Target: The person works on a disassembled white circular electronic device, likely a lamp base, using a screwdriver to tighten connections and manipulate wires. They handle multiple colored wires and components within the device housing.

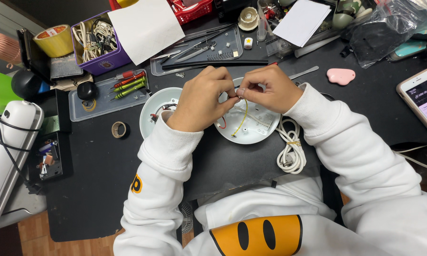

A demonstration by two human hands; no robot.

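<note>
Yellow wire (243, 116) sits pinched in our grip, left hand (205, 98) and right hand (266, 89) closed on its upper end above the white round housing (256, 127) on the bench (99, 161). The housing lies open, its cover (157, 105) aside, so wiring seems unfinished. A coiled white cable (291, 147) crowds the right; the near bench offers room.

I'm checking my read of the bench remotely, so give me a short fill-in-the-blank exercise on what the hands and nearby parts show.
1. The left hand and right hand pinch a thin ____ wire between their fingertips.
2. Under the hands lies a round white ____.
3. The coiled white cable lies on the person's ____ side of that housing.
4. The screwdrivers rest in a clear ____.

Missing words: yellow; housing; right; tray
</note>
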